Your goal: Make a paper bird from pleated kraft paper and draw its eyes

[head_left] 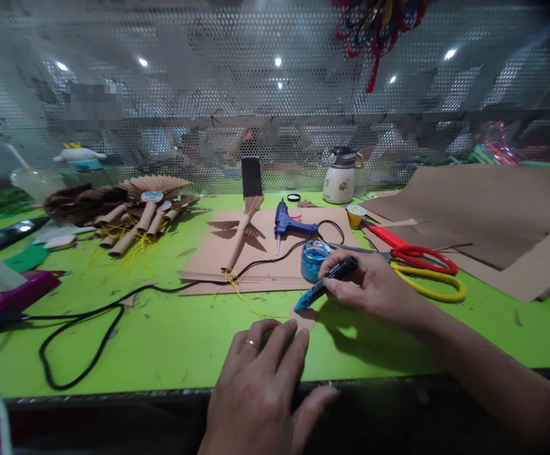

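My right hand [379, 287] grips a black marker [324, 283] whose lower end is blue. Its tip touches a small piece of brown paper [305, 319] on the table. My left hand [265, 379] lies flat with fingers extended, the fingertips at the near edge of that paper. Just behind the marker is an uncapped jar of blue paint [316, 260]. Farther back, a blue glue gun [293, 221] rests on stacked brown paper sheets [199, 268]. Beside it lies a rolled, pleated paper figure [237, 240] with yellow string [244, 300].
Scissors [426, 265] with red and yellow handles lie right of the jar. A black cord [113, 302] crosses to a purple power strip [19, 300]. Finished-looking paper figures [146, 218] pile up on the left. Large brown sheets [473, 215], a bottle [340, 180] and a phone [251, 177] stand farther off.
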### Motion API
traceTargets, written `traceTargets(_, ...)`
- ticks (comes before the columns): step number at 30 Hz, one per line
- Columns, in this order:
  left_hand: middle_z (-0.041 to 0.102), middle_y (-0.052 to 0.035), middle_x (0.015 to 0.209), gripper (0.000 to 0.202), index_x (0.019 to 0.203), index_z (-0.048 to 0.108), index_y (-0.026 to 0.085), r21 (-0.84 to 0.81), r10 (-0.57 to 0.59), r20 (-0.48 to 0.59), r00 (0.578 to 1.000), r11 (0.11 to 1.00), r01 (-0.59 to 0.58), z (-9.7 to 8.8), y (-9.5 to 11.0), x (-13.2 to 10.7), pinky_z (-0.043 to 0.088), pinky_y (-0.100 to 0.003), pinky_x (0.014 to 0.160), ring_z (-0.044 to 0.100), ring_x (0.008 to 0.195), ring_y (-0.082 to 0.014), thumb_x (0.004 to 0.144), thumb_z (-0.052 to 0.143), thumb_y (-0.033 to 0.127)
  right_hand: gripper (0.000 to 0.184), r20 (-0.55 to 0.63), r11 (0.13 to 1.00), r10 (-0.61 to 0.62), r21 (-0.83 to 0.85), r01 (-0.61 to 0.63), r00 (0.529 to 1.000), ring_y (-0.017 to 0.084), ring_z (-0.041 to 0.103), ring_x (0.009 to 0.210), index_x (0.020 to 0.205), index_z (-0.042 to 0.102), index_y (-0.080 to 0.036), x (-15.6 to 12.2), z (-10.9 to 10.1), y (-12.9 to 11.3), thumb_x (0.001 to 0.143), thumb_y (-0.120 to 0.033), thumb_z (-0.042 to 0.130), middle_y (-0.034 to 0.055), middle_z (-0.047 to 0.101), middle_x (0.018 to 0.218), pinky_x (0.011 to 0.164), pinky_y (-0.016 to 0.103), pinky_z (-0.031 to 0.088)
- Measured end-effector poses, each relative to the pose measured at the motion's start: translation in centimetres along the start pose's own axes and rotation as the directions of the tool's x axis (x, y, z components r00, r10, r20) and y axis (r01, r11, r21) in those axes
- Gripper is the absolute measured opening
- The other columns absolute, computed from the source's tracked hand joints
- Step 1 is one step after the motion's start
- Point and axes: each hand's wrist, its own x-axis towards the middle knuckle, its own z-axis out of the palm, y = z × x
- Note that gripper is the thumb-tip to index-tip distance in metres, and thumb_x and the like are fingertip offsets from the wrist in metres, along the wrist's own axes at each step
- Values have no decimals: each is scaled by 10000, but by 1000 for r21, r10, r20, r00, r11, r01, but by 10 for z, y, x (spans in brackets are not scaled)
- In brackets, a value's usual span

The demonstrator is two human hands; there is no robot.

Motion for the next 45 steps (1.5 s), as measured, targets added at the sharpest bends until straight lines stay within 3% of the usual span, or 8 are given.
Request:
traceTargets(20,663,-62,1162,486,1225,610,202,-21,-38,-35,999,999,37,1,2,0,467,-464,849,529,1036,-297,815,629,464,69,-8,1000,6,6,-6,1000,98,478,554,843,579,-176,0,0,0,783,-199,605,-26,539,653,515,210,406)
traceTargets(45,649,-63,1194,519,1258,588,199,12,9,-11,1000,1000,-9,0,-1,-2,473,-445,845,525,1046,-294,815,628,467,52,-21,999,-31,-34,30,999,81,455,557,827,585,-167,0,-1,0,777,-166,599,-37,526,654,517,196,384)
